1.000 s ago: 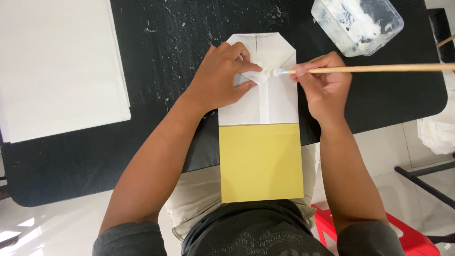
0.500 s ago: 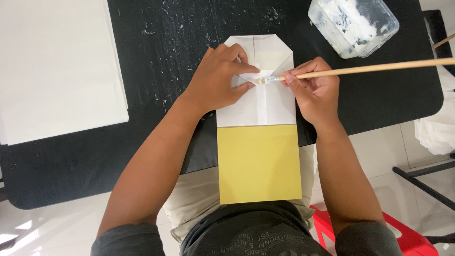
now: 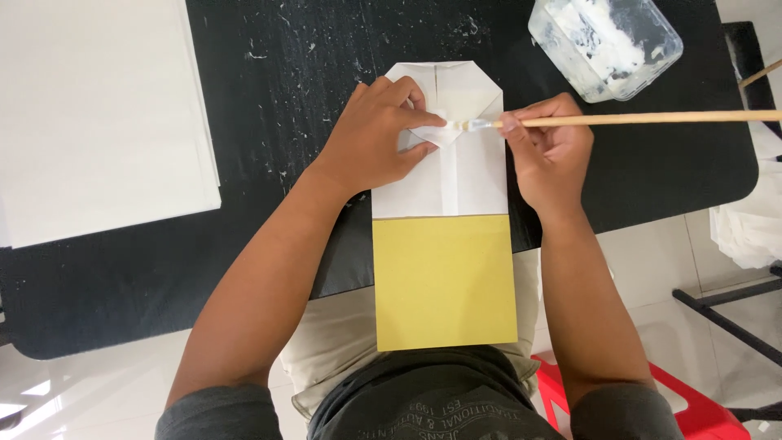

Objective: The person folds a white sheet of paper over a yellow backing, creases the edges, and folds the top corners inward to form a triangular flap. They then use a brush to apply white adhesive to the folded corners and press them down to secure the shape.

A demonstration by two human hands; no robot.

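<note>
— What is held by the fingers?
— A thin wooden brush [image 3: 635,119] is pinched by the right hand [image 3: 550,151]; the folded paper [image 3: 444,163] is pressed flat by the left hand [image 3: 375,134].
— Where is it laid?
— On the black surface [image 3: 269,73], its yellow part overhanging.

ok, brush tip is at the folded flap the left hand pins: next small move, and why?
Probably a short stroke of the long wooden brush in the right hand along the white paper flap. Its wet tip sits at the flap's point, which the left hand presses flat.
</note>
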